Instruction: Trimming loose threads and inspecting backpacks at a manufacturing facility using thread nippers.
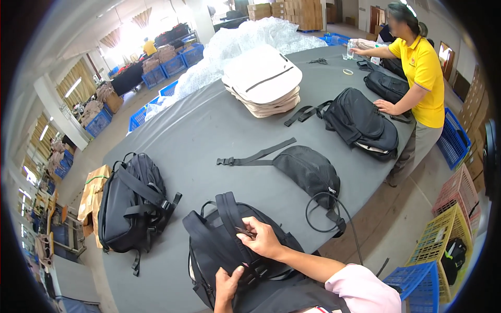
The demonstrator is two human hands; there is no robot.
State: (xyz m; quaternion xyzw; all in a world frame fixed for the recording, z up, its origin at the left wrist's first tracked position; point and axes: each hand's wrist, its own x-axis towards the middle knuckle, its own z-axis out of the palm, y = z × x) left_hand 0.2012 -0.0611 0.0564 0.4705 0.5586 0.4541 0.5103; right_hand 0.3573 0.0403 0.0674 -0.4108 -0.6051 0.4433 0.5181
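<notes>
In front of me a black backpack (206,245) lies on the table with its shoulder straps facing up. My left hand (228,281) is closed on the lower part of a strap, thumb raised along it. Over the upper strap (228,211), my right hand (259,238) pinches a slim dark tool (244,232) that looks like thread snips; its tip is close to the webbing. Fingers partly hide the tool. Beyond my right hand rests a black waist bag (309,168) with its buckled belt stretched out to the left.
Another black backpack (136,201) stands at the left beside a cardboard piece (94,201). Farther off are stacked white backpacks (263,78) and a black backpack (360,122). A person in yellow (425,73) touches bags at the right edge. Plastic crates (433,245) flank the table.
</notes>
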